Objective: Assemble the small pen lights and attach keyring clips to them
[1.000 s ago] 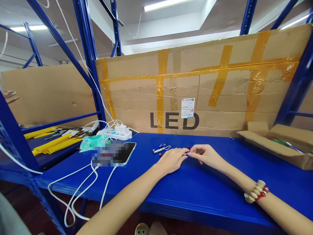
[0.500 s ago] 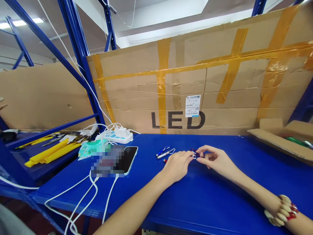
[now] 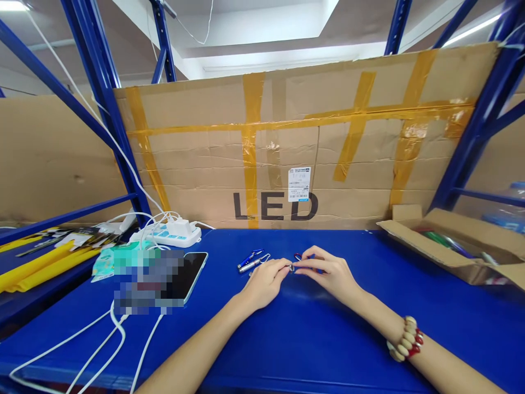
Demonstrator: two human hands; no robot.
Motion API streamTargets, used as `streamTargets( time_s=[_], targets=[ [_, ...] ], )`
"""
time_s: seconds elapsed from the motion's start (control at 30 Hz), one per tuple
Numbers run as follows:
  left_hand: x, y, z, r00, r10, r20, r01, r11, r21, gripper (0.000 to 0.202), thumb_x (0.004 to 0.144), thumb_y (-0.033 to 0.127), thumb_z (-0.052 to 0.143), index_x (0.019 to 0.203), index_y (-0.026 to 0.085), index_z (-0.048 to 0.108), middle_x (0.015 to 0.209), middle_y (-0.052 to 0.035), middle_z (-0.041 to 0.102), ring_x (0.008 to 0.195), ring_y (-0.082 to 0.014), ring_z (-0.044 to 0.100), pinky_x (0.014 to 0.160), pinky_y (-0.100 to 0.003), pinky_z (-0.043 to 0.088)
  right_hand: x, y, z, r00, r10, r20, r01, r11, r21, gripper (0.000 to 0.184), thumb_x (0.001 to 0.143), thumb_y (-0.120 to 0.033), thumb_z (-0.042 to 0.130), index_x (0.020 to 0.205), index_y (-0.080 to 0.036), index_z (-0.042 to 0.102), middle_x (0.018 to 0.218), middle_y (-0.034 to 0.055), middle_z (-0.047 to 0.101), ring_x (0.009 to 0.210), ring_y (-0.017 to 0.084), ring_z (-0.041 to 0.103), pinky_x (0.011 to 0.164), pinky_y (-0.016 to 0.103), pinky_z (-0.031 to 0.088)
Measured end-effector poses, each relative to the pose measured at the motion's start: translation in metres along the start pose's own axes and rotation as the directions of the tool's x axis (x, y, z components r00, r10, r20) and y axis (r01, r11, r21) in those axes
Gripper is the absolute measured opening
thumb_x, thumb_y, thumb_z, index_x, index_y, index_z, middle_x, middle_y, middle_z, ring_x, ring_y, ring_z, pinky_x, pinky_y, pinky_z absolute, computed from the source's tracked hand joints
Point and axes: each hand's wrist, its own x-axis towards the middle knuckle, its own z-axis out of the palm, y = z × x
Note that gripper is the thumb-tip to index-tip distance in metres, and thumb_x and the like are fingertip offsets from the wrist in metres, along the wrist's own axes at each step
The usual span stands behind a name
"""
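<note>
My left hand is closed low over the blue table, its fingertips pinching a small shiny metal ring. Whatever lies under its palm is hidden. My right hand is closed in a pinch on a dark red carabiner clip, which shows just beyond the fingertips. The two hands nearly meet at the ring. Just left of my left hand lie a blue keychain penlight and a silver penlight with a clip on its end.
At the left, a phone lies beside a blurred patch, with white cables over the table edge. A white power strip stands behind. An open cardboard box holds items at the right. A large taped cardboard panel closes the back.
The view has turned to the right, so things appear further left and more of the open box shows. Both hands stay together at the small metal ring, and the right fingers have shifted slightly.
</note>
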Motion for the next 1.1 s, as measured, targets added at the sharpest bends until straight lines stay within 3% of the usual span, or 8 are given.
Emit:
streamTargets(
  time_s=[0.2,0.37,0.47,0.67,0.83,0.97,1.1],
  targets=[
    [0.0,0.005,-0.005,1.0,0.002,-0.009,-0.002,1.0,-0.022,0.032,0.093,0.03,0.029,0.101,0.021,0.058,0.091,-0.0025,0.063,0.085,-0.0153,0.055,0.076,-0.028,0.041,0.011,-0.002,-0.008,0.998,-0.053,0.046,0.059,0.99,-0.127,0.029,0.086,-0.043,0.049,0.084,-0.025,0.072,0.083,0.0025,0.064,0.055,0.006,0.054,0.05,0.018,0.036],
    [0.001,0.004,-0.01,0.999,-0.006,-0.046,0.004,0.999,-0.049,0.03,0.093,0.03,0.029,0.093,0.019,0.057,0.084,-0.0017,0.061,0.076,-0.0132,0.054,0.071,-0.025,0.04,0.029,-0.001,-0.01,0.972,-0.199,0.125,0.22,0.958,-0.186,0.03,0.09,-0.034,0.044,0.08,-0.025,0.07,0.082,0.0008,0.064,0.051,0.005,0.049,0.05,0.02,0.032],
    [0.001,0.001,-0.013,0.997,-0.033,-0.068,0.029,0.998,-0.061,0.03,0.092,0.03,0.029,0.087,0.018,0.055,0.076,-0.0008,0.057,0.069,-0.0123,0.051,0.065,-0.024,0.039,0.037,0.0,-0.008,0.961,-0.228,0.159,0.253,0.954,-0.16,0.03,0.09,-0.033,0.044,0.078,-0.023,0.069,0.084,0.0009,0.063,0.051,0.005,0.049,0.049,0.02,0.03],
    [0.0,-0.001,-0.016,1.0,0.008,0.016,-0.007,0.998,-0.062,0.027,0.093,0.029,0.029,0.092,0.018,0.054,0.074,-0.0003,0.055,0.07,-0.012,0.05,0.069,-0.024,0.038,0.037,0.001,-0.006,0.985,-0.052,0.162,0.036,0.995,0.098,0.027,0.084,-0.038,0.053,0.071,-0.021,0.069,0.08,0.0018,0.06,0.062,0.008,0.054,0.055,0.019,0.036],
    [-0.001,-0.001,-0.013,0.994,0.044,0.101,-0.035,0.995,-0.09,0.026,0.092,0.026,0.028,0.097,0.018,0.052,0.078,-0.0016,0.056,0.076,-0.0131,0.05,0.075,-0.026,0.038,0.029,0.007,0.0,0.954,0.147,0.262,-0.216,0.942,0.256,0.022,0.072,-0.041,0.066,0.066,-0.021,0.07,0.071,0.0003,0.059,0.06,0.009,0.051,0.053,0.02,0.035],
    [-0.004,0.0,-0.007,0.997,0.003,0.077,0.009,0.987,-0.158,0.016,0.09,0.023,0.032,0.085,0.018,0.046,0.075,0.0002,0.053,0.072,-0.0116,0.049,0.067,-0.023,0.038,0.021,0.01,0.006,0.926,0.224,0.303,-0.317,0.898,0.305,0.023,0.07,-0.042,0.067,0.064,-0.02,0.069,0.071,0.0017,0.06,0.063,0.01,0.051,0.056,0.022,0.036],
    [-0.006,0.002,-0.003,0.999,0.008,0.041,-0.002,0.992,-0.123,0.014,0.09,0.022,0.034,0.081,0.018,0.044,0.074,0.0004,0.052,0.069,-0.0117,0.048,0.065,-0.023,0.038,0.016,0.006,0.008,0.904,0.301,0.305,-0.4,0.847,0.35,0.025,0.07,-0.042,0.066,0.063,-0.018,0.068,0.071,0.003,0.06,0.062,0.011,0.05,0.054,0.023,0.037]
  ],
)
